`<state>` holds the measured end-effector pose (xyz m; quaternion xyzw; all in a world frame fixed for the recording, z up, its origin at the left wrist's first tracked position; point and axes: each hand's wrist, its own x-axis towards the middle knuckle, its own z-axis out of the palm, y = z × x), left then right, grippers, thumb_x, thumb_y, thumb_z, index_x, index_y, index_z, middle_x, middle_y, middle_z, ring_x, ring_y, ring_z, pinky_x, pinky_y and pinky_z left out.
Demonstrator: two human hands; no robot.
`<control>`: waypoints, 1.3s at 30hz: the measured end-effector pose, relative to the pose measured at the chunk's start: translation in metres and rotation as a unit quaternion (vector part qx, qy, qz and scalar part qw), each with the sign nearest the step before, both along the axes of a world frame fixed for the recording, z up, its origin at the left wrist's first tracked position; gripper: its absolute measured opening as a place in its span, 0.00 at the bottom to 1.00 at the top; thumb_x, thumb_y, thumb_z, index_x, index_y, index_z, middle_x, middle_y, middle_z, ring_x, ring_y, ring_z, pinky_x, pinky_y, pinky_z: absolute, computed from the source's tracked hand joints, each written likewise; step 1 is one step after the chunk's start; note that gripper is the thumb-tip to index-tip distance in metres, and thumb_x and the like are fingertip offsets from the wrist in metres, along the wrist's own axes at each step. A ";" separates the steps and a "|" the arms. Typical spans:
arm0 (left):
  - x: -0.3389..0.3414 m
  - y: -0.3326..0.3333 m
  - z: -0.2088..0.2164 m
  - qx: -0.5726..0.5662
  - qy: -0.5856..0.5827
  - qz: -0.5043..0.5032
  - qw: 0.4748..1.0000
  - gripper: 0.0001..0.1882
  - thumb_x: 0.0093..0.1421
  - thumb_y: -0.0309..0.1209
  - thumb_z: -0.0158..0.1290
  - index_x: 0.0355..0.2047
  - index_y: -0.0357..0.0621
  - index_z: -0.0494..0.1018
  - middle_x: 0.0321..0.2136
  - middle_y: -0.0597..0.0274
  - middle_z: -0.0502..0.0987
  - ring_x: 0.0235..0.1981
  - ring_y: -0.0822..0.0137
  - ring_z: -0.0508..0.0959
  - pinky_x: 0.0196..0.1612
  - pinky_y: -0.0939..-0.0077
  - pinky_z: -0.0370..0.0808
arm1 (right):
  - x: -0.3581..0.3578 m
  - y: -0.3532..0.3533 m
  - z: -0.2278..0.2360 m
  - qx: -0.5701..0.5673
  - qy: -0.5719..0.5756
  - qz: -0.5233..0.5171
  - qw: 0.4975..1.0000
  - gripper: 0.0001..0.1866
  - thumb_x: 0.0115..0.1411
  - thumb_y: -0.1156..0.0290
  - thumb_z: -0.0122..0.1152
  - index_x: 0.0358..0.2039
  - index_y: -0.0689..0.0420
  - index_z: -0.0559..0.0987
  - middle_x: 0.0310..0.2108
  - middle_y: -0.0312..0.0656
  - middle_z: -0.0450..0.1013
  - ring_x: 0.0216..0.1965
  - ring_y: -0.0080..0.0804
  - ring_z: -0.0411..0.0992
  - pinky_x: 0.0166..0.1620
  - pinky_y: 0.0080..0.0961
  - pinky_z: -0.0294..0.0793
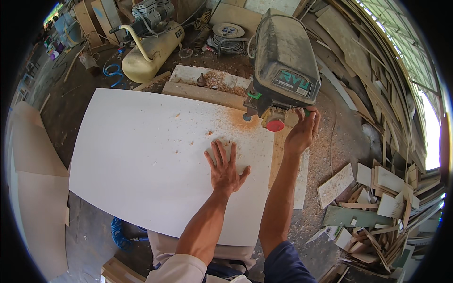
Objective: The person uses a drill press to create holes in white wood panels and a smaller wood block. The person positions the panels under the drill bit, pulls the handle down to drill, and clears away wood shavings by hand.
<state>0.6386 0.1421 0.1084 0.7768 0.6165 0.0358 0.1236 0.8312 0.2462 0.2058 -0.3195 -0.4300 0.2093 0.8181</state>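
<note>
A large white board [146, 151] lies across the work surface with wood dust and shavings on it. My left hand [225, 170] is spread flat on the board, fingers apart. Over the board's far right part stands a dusty drill press [285, 52] with a dark housing and a red button [275, 125] on its front. To the right of that button, my right hand [303, 132] is closed round the press's feed handle, whose green end [307, 112] shows by the fingers. Reddish-brown dust [245, 120] is heaped by the drilling spot; the bit's tip cannot be made out clearly.
Behind the board are a cream air compressor [153, 52] and a cable reel [228, 31]. Offcuts [377, 198] lie piled at the right, with long boards [358, 52] leaning beyond. A blue coiled hose [120, 233] hangs below the board's near edge. Pale panels [40, 188] stand at left.
</note>
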 end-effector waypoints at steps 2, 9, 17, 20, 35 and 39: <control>0.000 0.000 -0.001 0.001 -0.002 0.000 1.000 0.51 0.66 0.68 0.35 0.76 0.47 0.39 0.72 0.26 0.31 0.74 0.31 0.29 0.69 0.27 0.29 | 0.000 -0.001 -0.001 0.000 0.003 0.001 1.000 0.12 0.75 0.65 0.46 0.46 0.56 0.76 0.45 0.38 0.74 0.50 0.27 0.71 0.54 0.33 0.69; 0.000 -0.001 -0.004 0.014 0.000 0.002 1.000 0.51 0.66 0.68 0.35 0.76 0.47 0.39 0.72 0.26 0.32 0.74 0.31 0.30 0.69 0.27 0.30 | 0.002 -0.002 -0.005 0.000 0.004 0.012 1.000 0.12 0.75 0.64 0.46 0.45 0.56 0.76 0.45 0.38 0.74 0.50 0.28 0.71 0.53 0.33 0.69; 0.001 -0.001 -0.002 0.012 0.000 0.000 1.000 0.51 0.66 0.68 0.35 0.76 0.47 0.38 0.72 0.26 0.32 0.74 0.31 0.30 0.69 0.27 0.29 | 0.002 -0.004 -0.005 0.002 0.009 0.016 1.000 0.12 0.75 0.64 0.47 0.46 0.57 0.76 0.45 0.39 0.75 0.50 0.29 0.72 0.53 0.34 0.69; 0.000 -0.001 -0.003 0.010 0.002 0.003 1.000 0.51 0.66 0.68 0.35 0.76 0.47 0.38 0.72 0.26 0.32 0.74 0.32 0.29 0.69 0.27 0.29 | 0.002 -0.003 -0.008 0.004 0.008 0.016 1.000 0.12 0.75 0.64 0.47 0.47 0.57 0.76 0.46 0.39 0.75 0.51 0.29 0.72 0.53 0.34 0.69; 0.000 0.000 0.000 -0.005 -0.009 0.002 1.000 0.51 0.66 0.67 0.36 0.76 0.47 0.37 0.72 0.26 0.31 0.74 0.32 0.28 0.69 0.27 0.28 | 0.000 -0.006 -0.011 -0.017 -0.035 -0.025 0.999 0.13 0.76 0.63 0.45 0.47 0.56 0.76 0.48 0.39 0.75 0.52 0.29 0.72 0.53 0.33 0.68; 0.000 0.000 -0.001 -0.006 -0.005 0.002 1.000 0.51 0.66 0.67 0.36 0.76 0.47 0.37 0.72 0.26 0.30 0.74 0.32 0.28 0.69 0.27 0.28 | -0.002 -0.006 -0.011 -0.028 -0.047 -0.041 0.998 0.14 0.77 0.62 0.44 0.47 0.56 0.76 0.48 0.39 0.75 0.52 0.28 0.72 0.53 0.33 0.69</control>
